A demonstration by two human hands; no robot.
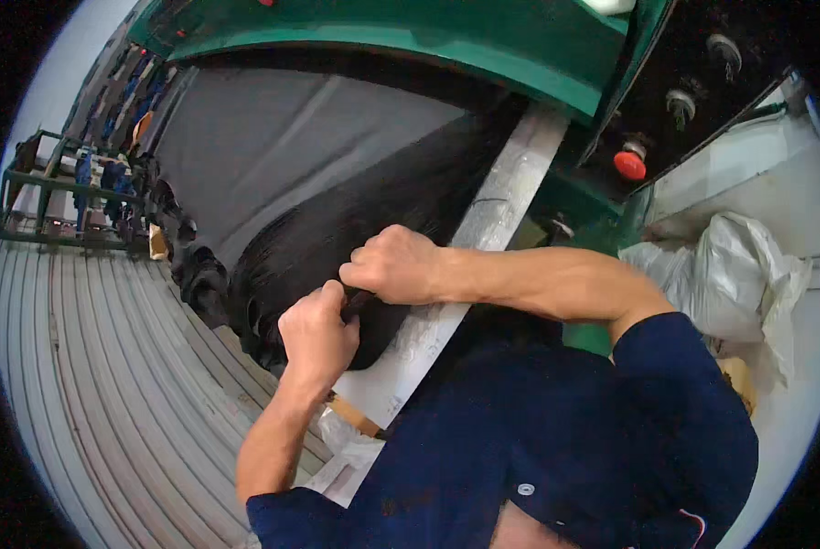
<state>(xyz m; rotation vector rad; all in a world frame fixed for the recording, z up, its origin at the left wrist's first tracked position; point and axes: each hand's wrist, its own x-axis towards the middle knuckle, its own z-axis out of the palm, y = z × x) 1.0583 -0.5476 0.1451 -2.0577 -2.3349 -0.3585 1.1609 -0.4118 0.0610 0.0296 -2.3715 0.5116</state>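
Observation:
A wide mass of glossy black, hair-like strands [401, 206] spreads in front of me beside a dark grey sheet [236, 119]. At its near edge my right hand [396, 265] is closed in a fist, pinching some of the black strands. Just left of it and a little nearer, my left hand [318, 334] is also closed on the strands, thumb up. The two fists almost touch, and a short dark bit shows between them. A pale plastic-wrapped strip [510, 183] runs along the right side of the mass, under my right forearm.
A green machine frame [410, 59] crosses the far side. A dark control panel with a red button [629, 163] stands at the right, above a white plastic sack [725, 274]. Ribbed grey flooring [108, 366] lies to the left, with a dark rack [71, 197] beyond.

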